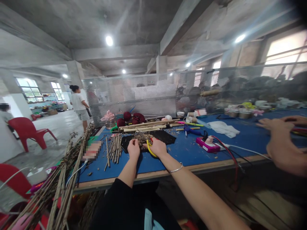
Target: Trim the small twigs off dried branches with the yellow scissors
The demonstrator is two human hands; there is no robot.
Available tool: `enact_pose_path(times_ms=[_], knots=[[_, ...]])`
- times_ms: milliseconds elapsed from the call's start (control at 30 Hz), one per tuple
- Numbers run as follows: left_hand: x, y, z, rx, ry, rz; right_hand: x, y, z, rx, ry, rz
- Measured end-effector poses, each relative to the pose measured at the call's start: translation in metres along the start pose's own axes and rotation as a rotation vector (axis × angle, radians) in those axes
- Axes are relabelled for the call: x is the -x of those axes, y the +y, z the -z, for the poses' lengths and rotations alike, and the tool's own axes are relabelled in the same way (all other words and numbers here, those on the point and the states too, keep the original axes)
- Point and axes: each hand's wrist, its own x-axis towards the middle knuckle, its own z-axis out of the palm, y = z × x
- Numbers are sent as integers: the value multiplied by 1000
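The right grip (157, 147) over there is wrapped round yellow-handled scissors (149, 148), stiff and probably light, best held by the handle, while the left grip (133, 148) sits just beside, whether pinching anything I can't tell, brittle-looking short stems (115, 148) lying to its left.

Find cut sticks (116, 147) on worktable (177, 158), left of mat (168, 136); scraps (144, 136) on mat, beneath scissors (149, 150). Note rods (139, 129) behind mat, power strip (208, 146) to its right, cloth (223, 128) behind strip. Locate stalk bundle (63, 166) along left table edge, mesh partition (148, 86) at back. Read rounded items (138, 118) behind rods as yarn, probably.
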Motion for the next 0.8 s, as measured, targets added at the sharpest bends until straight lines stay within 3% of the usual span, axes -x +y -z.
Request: enact_pose_path(times_ms=[200, 267, 367, 533, 667, 800], knots=[[-6, 18, 9, -209, 5, -101, -2, 3, 0, -93, 22, -51], [-22, 27, 23, -357, -37, -161, -3, 4, 0, -119, 18, -67], [-53, 35, 53, -698, -151, -135, -4, 3, -2, -142, 22, -84], [-87, 16, 99, -1051, -236, -47, -4, 1, -6, -142, 61, -52], [-91, -5, 110, -1036, -230, 99, -4, 1, -8, -123, 59, -48], [-95, -7, 114, -952, -198, 117, -5, 2, -9, -123, 50, -49]])
